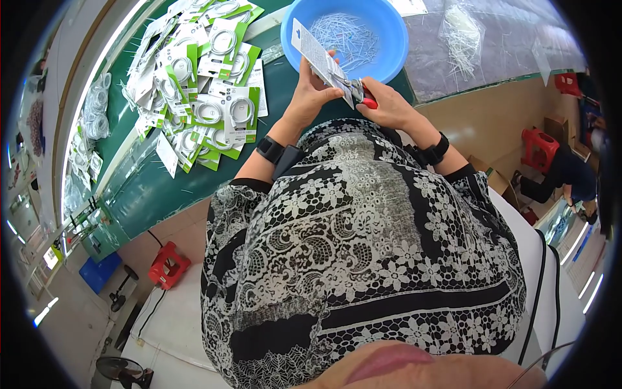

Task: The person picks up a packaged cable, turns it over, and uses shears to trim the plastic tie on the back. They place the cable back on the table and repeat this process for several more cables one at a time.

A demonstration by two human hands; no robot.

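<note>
My left hand [308,94] grips a white card package [310,48] and tilts it up over the table's near edge, its printed back toward me. In my right hand [390,107] is a pair of cutting pliers [370,102] with red handles, the metal jaws at the card's lower edge. Whether the jaws are closed on something there is too small to tell. Just beyond both hands stands a blue basin [398,29] holding many thin white plastic ties [346,40].
On the green table [139,201] to the left lies a heap of carded white cables [207,111] with green-edged cards. Bagged coils [97,110] sit farther left. A clear bag of white ties [462,48] rests on the right-hand surface. Red stools [539,149] and another person [570,172] are at right.
</note>
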